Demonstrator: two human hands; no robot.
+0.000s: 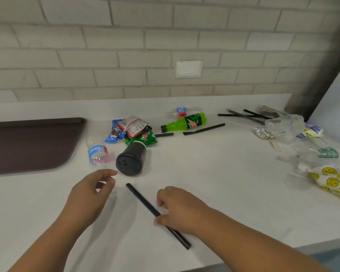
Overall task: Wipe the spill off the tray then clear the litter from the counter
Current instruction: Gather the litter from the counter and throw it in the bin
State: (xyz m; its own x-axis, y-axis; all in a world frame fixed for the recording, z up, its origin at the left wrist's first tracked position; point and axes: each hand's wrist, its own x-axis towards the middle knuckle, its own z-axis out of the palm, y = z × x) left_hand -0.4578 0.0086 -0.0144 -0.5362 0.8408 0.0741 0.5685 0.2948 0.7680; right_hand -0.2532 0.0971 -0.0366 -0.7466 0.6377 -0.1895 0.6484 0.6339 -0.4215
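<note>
Far left: the dark brown plastic tray (33,144) lies flat on the white tabletop (224,183). No spill shows on its visible part, though that area is blurred, so the wiping step is judged done but not confirmed. Just right of the tray lie a crushed clear water bottle with a blue label (97,152), a heap of snack wrappers (134,129) and a black lidded cup on its side (131,159), all untouched. The left hand (90,195) hovers just short of the cup, fingers loosely curled, with nothing seen in it. The right hand (181,209) rests on the near tabletop, its thumb and fingers pinching a long black straw (143,199) that lies flat under it. Beyond lie a green soda bottle (185,123), short black straw pieces (204,128) and a further bundle of black straws (245,115). Far right lie crumpled clear plastic cups (327,153), a foil wrapper (262,133) and a smiley-print paper bag (334,181). Judgement: litter clearing has barely begun, and nearly every item is left to remove.
</note>
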